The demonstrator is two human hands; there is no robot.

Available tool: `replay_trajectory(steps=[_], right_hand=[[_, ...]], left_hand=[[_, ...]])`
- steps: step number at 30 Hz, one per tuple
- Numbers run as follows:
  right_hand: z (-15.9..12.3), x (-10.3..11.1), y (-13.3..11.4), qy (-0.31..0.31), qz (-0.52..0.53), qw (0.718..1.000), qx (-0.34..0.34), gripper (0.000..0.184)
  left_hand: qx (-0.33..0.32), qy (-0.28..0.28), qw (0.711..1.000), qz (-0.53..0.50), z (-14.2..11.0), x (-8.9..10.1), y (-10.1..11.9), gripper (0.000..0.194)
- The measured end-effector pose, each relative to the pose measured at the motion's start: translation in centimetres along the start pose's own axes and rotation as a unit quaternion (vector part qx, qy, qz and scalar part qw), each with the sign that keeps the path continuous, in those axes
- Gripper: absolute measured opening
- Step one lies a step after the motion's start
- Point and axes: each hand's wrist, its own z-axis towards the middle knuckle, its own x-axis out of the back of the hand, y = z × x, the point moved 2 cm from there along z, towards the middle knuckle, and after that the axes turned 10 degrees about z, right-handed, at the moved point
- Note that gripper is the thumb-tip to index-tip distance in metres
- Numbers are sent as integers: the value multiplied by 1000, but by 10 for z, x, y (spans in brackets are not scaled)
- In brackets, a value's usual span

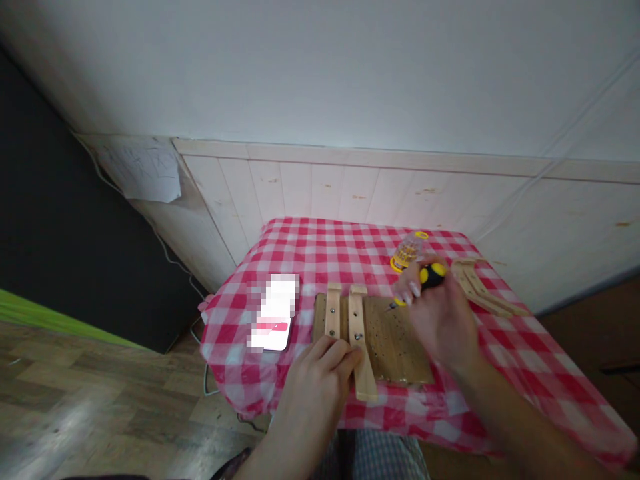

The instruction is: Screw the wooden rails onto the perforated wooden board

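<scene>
My left hand (pixel 325 363) presses on the lower part of two curved wooden pieces, its fingers wrapped over the left wooden piece (pixel 333 313) and its thumb against the right wooden piece (pixel 357 320). Both lie side by side on a brown board (pixel 395 340) dotted with small holes. Metal screws show in the left piece; the right one has a hole, with a screw below it. My right hand (pixel 445 313) grips a yellow-and-black screwdriver (pixel 433 275) above the board. Its tip points down and left, apart from the screws.
A phone-like white device (pixel 274 313), partly pixelated, lies left of the board. Behind my right hand stands a clear container with yellow rims (pixel 409 251). More curved wooden pieces (pixel 483 290) rest at the right. A checked red-and-white cloth (pixel 320 247) covers the table against the wall.
</scene>
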Motion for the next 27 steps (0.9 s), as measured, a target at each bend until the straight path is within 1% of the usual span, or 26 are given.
replay_trajectory(steps=[1, 2, 3, 4, 5, 6, 7, 9, 11, 12, 14, 16, 17, 18, 19, 20, 21, 22, 23, 25, 26, 27], right_hand=[[1, 11, -4, 7, -67, 997, 29, 25], [2, 24, -7, 10, -160, 986, 48, 26], [1, 37, -6, -7, -262, 964, 34, 25], [-2, 52, -3, -28, -348, 937, 9, 24], [-6, 68, 2, -49, -416, 908, -16, 23], [-11, 84, 7, -58, -469, 881, -28, 23], [-17, 98, 13, -66, -511, 857, -24, 24], [-29, 120, 23, -84, -563, 822, -4, 28], [-36, 133, 27, -86, -594, 800, 17, 32], [-37, 134, 27, -86, -604, 792, 28, 33], [-36, 125, 20, -85, -618, 779, 59, 32], [-32, 103, 11, -100, -627, 766, 103, 28], [-30, 88, 6, -125, -629, 757, 124, 26], [-29, 71, 4, -175, -628, 747, 132, 25], [-29, 55, 4, -238, -634, 725, 125, 24], [-28, 39, 5, -291, -649, 692, 126, 24], [-29, 25, 7, -326, -670, 653, 135, 23], [-28, 14, 10, -347, -688, 620, 148, 21], [-29, 6, 14, -364, -699, 594, 162, 18], [-29, -2, 23, -399, -706, 553, 190, 12], [-30, -2, 27, -416, -703, 541, 201, 12], [-31, -1, 30, -431, -697, 535, 208, 14]], left_hand=[[-2, -7, 1000, 4, -1, -1, 0, 24], [-4, -15, 1000, 7, -1, -2, 0, 25], [-5, -22, 1000, 9, -1, -3, -1, 25], [-4, -26, 1000, 9, -1, -3, 0, 25], [-4, -29, 1000, 8, -1, -3, 0, 25], [-2, -31, 1000, 7, -1, -2, 0, 26], [-1, -30, 1000, 5, -1, -2, 0, 26], [1, -25, 1000, 4, 0, 0, 0, 26], [3, -16, 1000, 1, 0, 1, 0, 27], [3, -11, 1000, 0, 0, 1, 0, 27], [4, -1, 1000, -4, 0, 0, 0, 27], [4, 3, 1000, -6, -1, -1, -1, 27], [5, 0, 1000, -5, -1, -1, -1, 27], [4, -2, 1000, -4, -1, -1, 0, 27], [3, -4, 1000, 1, -1, 1, 0, 26], [0, -5, 1000, 8, -1, 2, 1, 26], [-3, -4, 1000, 19, -1, 4, 1, 26], [-4, -1, 999, 32, -1, 6, 2, 26], [-5, 3, 999, 46, -1, 7, 4, 26], [0, 17, 998, 65, -2, 10, 6, 27], [4, 30, 997, 69, -2, 11, 8, 26], [9, 46, 996, 70, -3, 12, 9, 25]])
